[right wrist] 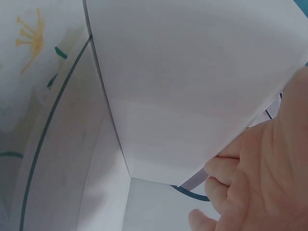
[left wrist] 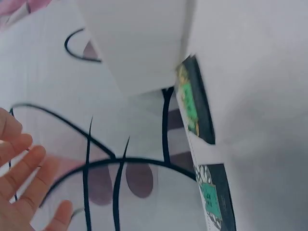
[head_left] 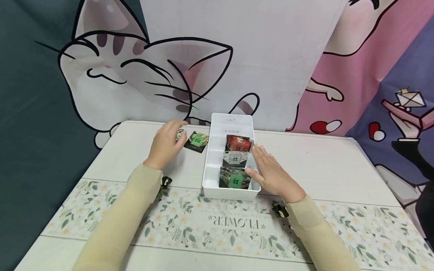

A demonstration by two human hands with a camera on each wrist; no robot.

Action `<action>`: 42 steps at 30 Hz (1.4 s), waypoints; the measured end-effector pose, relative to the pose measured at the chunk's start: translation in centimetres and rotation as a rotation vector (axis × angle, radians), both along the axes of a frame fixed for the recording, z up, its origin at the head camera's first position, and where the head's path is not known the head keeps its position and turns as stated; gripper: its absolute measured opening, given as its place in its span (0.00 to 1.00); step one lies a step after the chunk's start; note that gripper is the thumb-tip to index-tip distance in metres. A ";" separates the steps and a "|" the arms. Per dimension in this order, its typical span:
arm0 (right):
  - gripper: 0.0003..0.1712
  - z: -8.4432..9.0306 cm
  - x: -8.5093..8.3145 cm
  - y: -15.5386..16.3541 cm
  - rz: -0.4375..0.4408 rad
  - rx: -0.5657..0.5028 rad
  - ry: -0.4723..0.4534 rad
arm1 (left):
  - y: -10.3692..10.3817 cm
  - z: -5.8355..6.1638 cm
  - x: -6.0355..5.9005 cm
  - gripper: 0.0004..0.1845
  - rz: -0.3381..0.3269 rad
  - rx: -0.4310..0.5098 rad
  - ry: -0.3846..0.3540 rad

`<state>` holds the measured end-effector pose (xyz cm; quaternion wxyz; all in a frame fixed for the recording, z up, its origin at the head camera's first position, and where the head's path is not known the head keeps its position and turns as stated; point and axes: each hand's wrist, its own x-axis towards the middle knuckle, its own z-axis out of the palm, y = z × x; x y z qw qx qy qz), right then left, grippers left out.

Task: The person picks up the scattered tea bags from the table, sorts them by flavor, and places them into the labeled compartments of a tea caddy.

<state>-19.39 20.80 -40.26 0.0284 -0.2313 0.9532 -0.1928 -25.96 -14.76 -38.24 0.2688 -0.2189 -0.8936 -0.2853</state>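
Right hand (head_left: pixel 271 173) rests flat against the white box (head_left: pixel 217 188) — 3 packets filed; left hand (head_left: pixel 166 145), fingers relaxed, hovers over 2 loose packets (head_left: pixel 197 141) on the surface.

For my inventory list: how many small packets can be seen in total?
5. Three stand in the white box: red, white, green. Two lie on the table left of it: one green, one partly under the left hand. More may be hidden.

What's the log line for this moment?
left hand: over loose packets | right hand: flat against white tray | tray: three packets inside
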 end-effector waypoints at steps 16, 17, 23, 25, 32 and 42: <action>0.47 -0.2 0.0 0.0 0.002 -0.014 -0.012 | -3.6 0.6 -3.7 0.21 0.215 0.473 -0.458; 0.47 -0.2 0.0 0.0 0.003 -0.015 -0.012 | -3.8 0.4 -3.9 0.21 0.223 0.487 -0.489; 0.47 -0.1 0.0 0.0 0.009 -0.016 -0.010 | -4.6 -0.9 -4.4 0.23 0.244 0.540 -0.627; 0.47 0.0 0.0 0.0 0.008 -0.019 -0.012 | -4.7 -1.2 -4.6 0.24 0.247 0.550 -0.668; 0.46 -0.2 -0.1 0.1 0.009 -0.029 -0.006 | -5.0 -1.6 -5.3 0.25 0.314 0.459 -0.718; 0.46 -0.2 0.0 0.1 -0.001 -0.020 0.004 | -5.0 -3.8 -6.6 0.31 0.351 0.309 -0.813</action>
